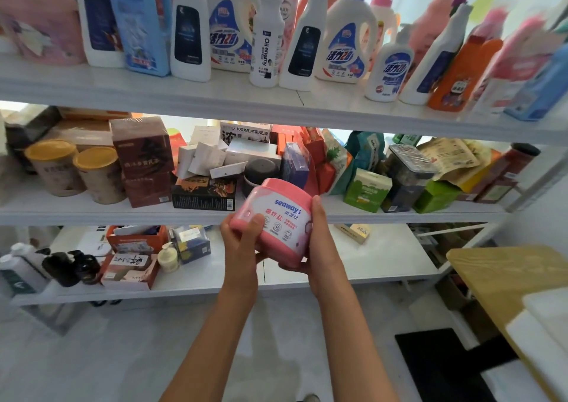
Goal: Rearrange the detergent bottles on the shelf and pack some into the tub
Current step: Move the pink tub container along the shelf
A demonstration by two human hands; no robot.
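I hold a pink round tub (278, 221) with a white "seaways" label in both hands, tilted, in front of the middle shelf. My left hand (241, 235) grips its left side with the thumb on the front. My right hand (313, 238) wraps its right side and underside. Along the top shelf (215, 94) stand several detergent bottles: a white "Oil enemy" bottle (266, 35), a white jug with a blue label (230, 26), a second such jug with a blue cap (349, 35), a small pump bottle (390, 66), and a light blue bottle (141, 23).
The middle shelf (276, 214) is crowded with boxes, two yellow-lidded cans (76, 171) and snack bags. The lower shelf (384, 263) holds dark pump bottles (70, 266) and boxes at left. A wooden table (507, 275) stands at right, a black mat (445, 368) below it.
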